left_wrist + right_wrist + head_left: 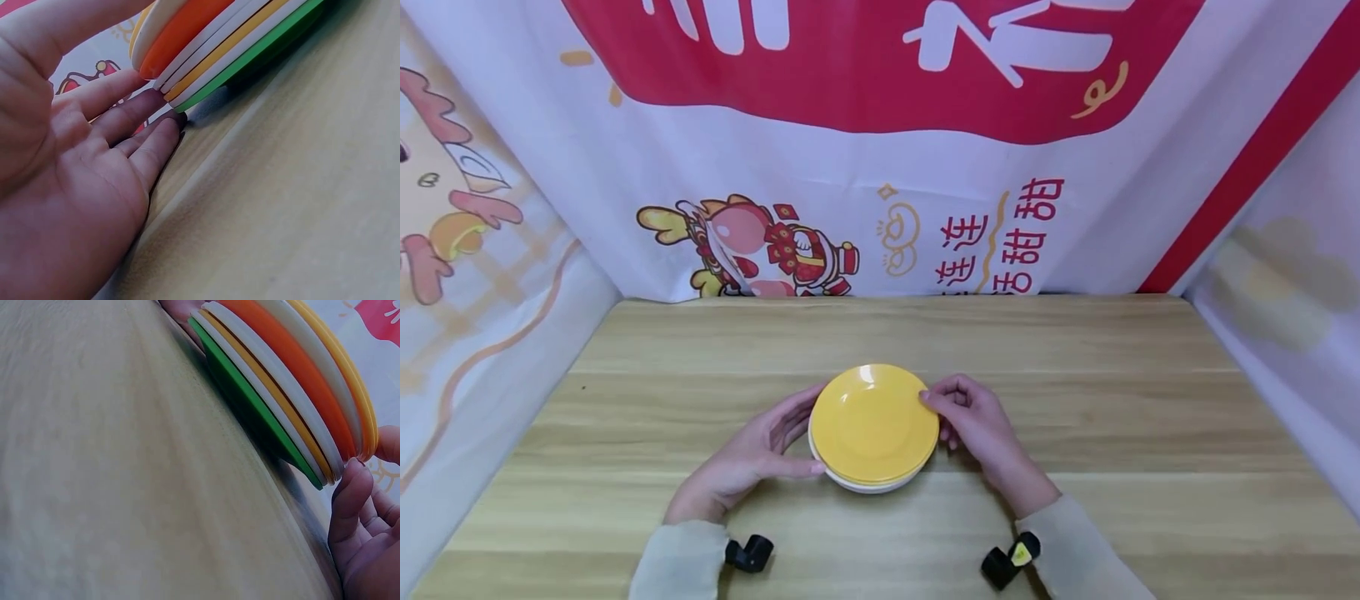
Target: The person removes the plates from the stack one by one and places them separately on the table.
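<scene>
Stack of dishes [287, 381] sits on wood table [1150, 433], near its middle side to side, well apart from the side edges. Wood runs on left, right and behind it; back edge meets printed back cloth [842, 167], with left cloth [542, 258] and right cloth [1285, 275] along the sides. Near side of stack opens between the two forearms.

Stack is upright, stacking axis vertical. Dishes round, about equal across every way; top yellow plate [874, 421] faces up. Pale rim peeks out at near left.

Count: one stack, at least eight layers. Top down: yellow (looks doubled, exact number can't tell), one cream, one orange, two white, one amber, one white, one green dish [240, 400] at bottom.

Left hand [745, 458]: wide, thumb by near-left rim, fingers stretched to the stack's side, tips touching. Right hand [973, 421]: narrow, pinches yellow rim at right, thumb on top.

Two pale sleeves [681, 567], two small black devices [749, 553], one at each wrist.
</scene>
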`<state>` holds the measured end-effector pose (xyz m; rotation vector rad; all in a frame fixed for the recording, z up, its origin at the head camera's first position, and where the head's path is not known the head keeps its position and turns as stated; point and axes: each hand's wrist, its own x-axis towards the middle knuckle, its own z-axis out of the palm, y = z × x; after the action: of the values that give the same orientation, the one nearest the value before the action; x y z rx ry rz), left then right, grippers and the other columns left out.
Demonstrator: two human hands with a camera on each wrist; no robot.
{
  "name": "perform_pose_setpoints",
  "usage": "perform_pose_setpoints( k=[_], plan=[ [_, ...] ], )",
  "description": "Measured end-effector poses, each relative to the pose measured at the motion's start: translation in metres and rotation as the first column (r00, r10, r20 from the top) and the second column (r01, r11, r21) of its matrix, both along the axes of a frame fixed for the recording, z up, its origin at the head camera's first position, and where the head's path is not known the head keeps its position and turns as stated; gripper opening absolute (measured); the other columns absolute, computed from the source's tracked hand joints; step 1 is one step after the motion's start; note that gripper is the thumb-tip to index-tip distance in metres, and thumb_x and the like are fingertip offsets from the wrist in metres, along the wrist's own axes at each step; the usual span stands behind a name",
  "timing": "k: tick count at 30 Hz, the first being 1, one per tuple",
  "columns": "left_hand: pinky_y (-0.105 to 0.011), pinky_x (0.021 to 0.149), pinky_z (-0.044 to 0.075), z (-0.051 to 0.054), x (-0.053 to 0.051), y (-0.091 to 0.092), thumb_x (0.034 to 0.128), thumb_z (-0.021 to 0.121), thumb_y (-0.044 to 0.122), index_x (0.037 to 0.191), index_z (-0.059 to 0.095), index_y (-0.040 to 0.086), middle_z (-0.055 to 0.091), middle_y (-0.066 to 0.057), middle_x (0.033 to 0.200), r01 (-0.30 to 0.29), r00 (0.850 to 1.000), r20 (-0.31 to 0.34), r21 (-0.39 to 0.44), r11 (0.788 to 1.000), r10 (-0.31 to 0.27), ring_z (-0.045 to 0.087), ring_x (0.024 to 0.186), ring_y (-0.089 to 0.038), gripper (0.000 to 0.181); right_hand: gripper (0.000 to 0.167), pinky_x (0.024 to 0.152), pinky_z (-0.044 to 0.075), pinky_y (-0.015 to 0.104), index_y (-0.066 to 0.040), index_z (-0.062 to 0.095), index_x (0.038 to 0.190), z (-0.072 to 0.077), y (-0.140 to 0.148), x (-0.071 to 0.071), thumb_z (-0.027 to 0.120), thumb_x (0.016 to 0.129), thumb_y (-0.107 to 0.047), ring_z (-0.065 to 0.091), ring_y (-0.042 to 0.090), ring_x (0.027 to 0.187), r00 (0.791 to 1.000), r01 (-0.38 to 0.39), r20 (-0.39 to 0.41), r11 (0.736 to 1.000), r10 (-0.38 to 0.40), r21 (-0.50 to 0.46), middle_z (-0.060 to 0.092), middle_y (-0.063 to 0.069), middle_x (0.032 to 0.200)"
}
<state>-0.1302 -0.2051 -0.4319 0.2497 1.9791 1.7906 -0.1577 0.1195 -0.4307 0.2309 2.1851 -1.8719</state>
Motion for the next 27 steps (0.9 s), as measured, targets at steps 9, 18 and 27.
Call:
perform_pose_setpoints(
  k=[9,18,27],
  plan=[
    [-0.042,0.134,0.02,0.0002,-0.0026,-0.0005,0.0828,0.092,0.008,0.168,0.036,0.02,0.03,-0.001,0.178,0.004,1.0,0.006,0.019,1.0,-0.004,0.023,0.167,-0.031,0.103,0.029,0.054,0.051,0.023,-0.01,0.07,0.115,-0.0011,0.0001,-0.0029,0.079,0.098,-0.032,0.059,0.018,0.067,1.0,-0.013,-0.009,1.0,0.013,-0.008,0.067,0.004,0.086],
    [-0.044,0.135,0.02,-0.0001,-0.004,0.0026,0.0831,0.092,0.008,0.168,0.036,0.02,0.03,-0.001,0.178,-0.004,1.0,0.022,0.022,1.0,0.004,0.024,0.167,-0.031,0.102,0.029,0.054,0.051,0.023,-0.011,0.07,0.116,-0.0012,0.0036,-0.0022,0.078,0.099,-0.033,0.059,0.018,0.067,1.0,-0.013,-0.019,1.0,0.013,0.0,0.068,0.004,0.087],
    [-0.04,0.134,0.021,-0.0011,-0.0029,0.0018,0.0822,0.092,0.008,0.168,0.036,0.019,0.03,-0.001,0.178,-0.01,1.0,0.016,0.028,1.0,0.009,0.023,0.167,-0.03,0.103,0.029,0.054,0.051,0.023,-0.011,0.07,0.116,-0.0026,0.003,-0.0023,0.079,0.099,-0.033,0.06,0.018,0.067,1.0,-0.018,-0.016,1.0,0.018,-0.006,0.068,0.005,0.087]
  ],
)
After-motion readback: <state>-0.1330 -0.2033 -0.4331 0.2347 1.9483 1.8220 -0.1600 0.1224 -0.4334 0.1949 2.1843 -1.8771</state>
